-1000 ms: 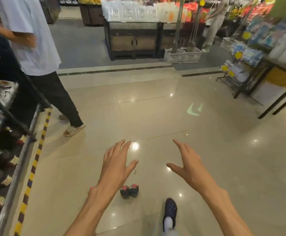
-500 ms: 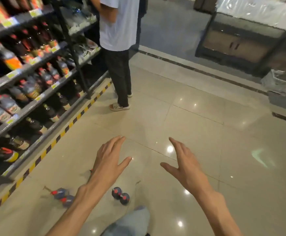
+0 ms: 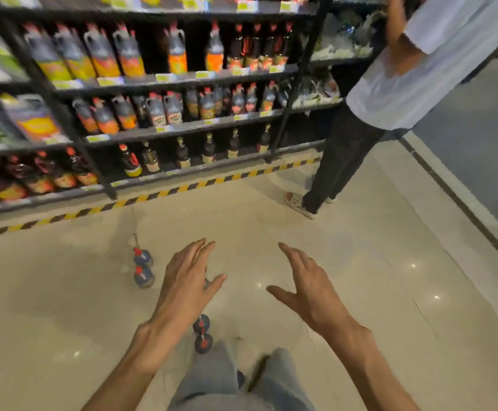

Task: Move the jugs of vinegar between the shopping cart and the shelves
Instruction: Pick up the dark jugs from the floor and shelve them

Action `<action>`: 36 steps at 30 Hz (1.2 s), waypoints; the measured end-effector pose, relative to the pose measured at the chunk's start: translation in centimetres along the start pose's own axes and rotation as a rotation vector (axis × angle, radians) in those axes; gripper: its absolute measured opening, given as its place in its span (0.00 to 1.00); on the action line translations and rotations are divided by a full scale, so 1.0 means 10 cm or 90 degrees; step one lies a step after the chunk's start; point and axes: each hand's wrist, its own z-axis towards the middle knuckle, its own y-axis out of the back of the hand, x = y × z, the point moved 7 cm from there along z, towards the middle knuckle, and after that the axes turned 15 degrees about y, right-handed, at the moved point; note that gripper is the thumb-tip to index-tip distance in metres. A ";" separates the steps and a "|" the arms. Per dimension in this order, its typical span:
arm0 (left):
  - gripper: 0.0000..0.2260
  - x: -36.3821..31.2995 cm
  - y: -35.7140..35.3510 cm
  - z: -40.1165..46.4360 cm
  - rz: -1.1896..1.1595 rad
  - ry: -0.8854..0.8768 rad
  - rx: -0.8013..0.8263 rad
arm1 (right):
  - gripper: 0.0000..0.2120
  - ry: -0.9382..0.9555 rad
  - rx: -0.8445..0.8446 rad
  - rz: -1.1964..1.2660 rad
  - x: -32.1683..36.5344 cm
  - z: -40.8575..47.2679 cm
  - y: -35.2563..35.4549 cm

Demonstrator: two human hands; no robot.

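Head view: four jugs of vinegar stand on the floor (image 3: 360, 262) w/ no shopping cart in sight, one pair (image 3: 143, 266) to the left front, between the person and the shelves (image 3: 182, 127), and a second pair (image 3: 202, 333) close in by the person's legs (image 3: 230, 378), partly under the left forearm. Main risk, as I judge it: the near pair sits right at the feet, so a step fwd or a turn could kick one over and send it rolling on the glossy tile; if a cap isn't tight, that means a spill. The left arm also hides part of that pair, so a reach down could land off the handle and tip a jug into its neighbour. Another person (image 3: 390, 93) stands just right of the shelves w/ an arm up at them, so a jug swung up toward that end could bump them. The frame is blurred, esp. on the shelf stock, so label detail can't be read. Left hand (image 3: 187, 280) hangs in the air above the floor, fingers straight and slightly spread, thumb out, holding nothing and touching nothing. Right hand (image 3: 310, 287) is the same: flat, fingers extended, thumb angled toward the left hand, empty, well apart from any jug.
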 end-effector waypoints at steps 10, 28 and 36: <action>0.28 1.09 -0.32 -0.49 -0.123 0.406 -0.207 | 0.39 0.264 0.260 0.101 -0.05 1.34 -0.87; 0.36 2.87 -4.86 -0.94 -0.542 1.083 -0.303 | 0.41 0.340 0.534 0.134 -0.77 1.76 -5.33; 0.46 3.76 -7.18 -0.35 -0.746 1.206 -0.390 | 0.45 0.290 0.580 0.150 -1.95 1.55 -7.27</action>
